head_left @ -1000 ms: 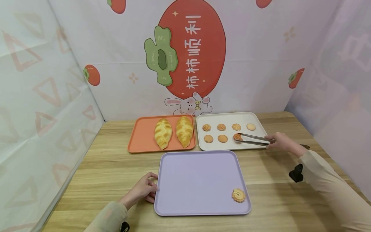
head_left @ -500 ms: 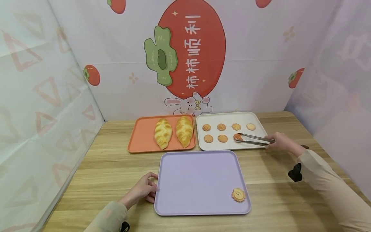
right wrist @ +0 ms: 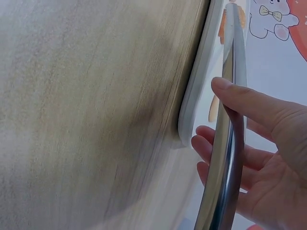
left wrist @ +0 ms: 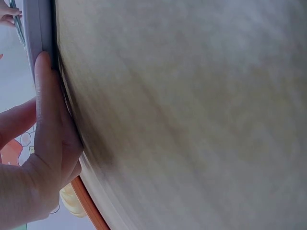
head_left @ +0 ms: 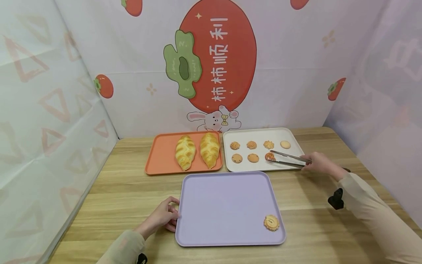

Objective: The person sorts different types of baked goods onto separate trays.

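My right hand [head_left: 318,163] holds metal tongs [head_left: 290,160], which reach left over the white tray [head_left: 250,132]. The tong tips lie around a reddish-brown cookie [head_left: 269,157] with a pretzel-like pattern, at the right of the near row; whether they squeeze it I cannot tell. In the right wrist view, thumb and fingers are on the metal arms of the tongs [right wrist: 230,124]. My left hand [head_left: 163,214] touches the left rim of a lilac tray [head_left: 227,209], one straight finger [left wrist: 45,105] against its side. One frilled round cookie [head_left: 271,223] lies in that tray's near right corner.
Several other cookies [head_left: 253,158] lie in two rows on the white tray. Left of it, an orange tray [head_left: 161,154] bears two braided loaves [head_left: 185,152]. All stand on a wooden table [head_left: 132,183] before a printed cloth backdrop [head_left: 138,110].
The right hand and tongs have shifted very slightly to the left, tips still at the reddish-brown cookie. The left hand and the trays stay where they were.
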`<control>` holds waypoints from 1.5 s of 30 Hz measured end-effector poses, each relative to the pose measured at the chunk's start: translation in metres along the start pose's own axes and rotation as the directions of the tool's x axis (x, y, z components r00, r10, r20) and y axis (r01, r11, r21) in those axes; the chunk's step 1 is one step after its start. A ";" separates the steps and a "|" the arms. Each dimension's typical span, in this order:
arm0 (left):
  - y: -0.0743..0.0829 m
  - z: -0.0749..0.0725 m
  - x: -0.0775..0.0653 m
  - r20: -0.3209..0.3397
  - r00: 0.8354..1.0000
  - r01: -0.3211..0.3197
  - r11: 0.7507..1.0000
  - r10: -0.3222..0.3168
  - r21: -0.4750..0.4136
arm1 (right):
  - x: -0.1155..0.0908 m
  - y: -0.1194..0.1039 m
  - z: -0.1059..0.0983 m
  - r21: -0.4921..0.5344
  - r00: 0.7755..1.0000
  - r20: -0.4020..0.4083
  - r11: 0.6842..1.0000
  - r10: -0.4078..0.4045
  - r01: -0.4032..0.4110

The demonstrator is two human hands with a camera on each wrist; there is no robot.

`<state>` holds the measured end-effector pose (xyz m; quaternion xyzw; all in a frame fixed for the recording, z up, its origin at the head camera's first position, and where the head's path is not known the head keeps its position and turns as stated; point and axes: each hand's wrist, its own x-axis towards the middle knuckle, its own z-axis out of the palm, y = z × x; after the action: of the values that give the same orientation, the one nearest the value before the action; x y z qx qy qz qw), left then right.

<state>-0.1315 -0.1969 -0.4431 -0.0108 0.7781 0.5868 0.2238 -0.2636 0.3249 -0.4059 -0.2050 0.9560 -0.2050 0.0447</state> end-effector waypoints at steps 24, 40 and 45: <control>0.001 0.001 -0.001 -0.009 1.000 0.004 1.000 -0.004 -0.004 | -0.025 -0.021 -0.003 0.040 0.998 -0.053 0.999 0.029 -0.027; 0.002 0.002 0.000 -0.016 1.000 0.008 1.000 -0.008 0.000 | -0.052 -0.037 0.000 0.053 0.999 -0.046 0.998 -0.023 0.025; 0.001 0.001 -0.001 -0.015 1.000 0.010 1.000 -0.010 0.010 | -0.062 -0.043 0.002 0.049 0.999 -0.027 0.999 -0.021 0.022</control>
<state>-0.1309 -0.1959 -0.4422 -0.0180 0.7827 0.5815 0.2210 -0.1909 0.3141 -0.3900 -0.2113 0.9489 -0.2318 0.0350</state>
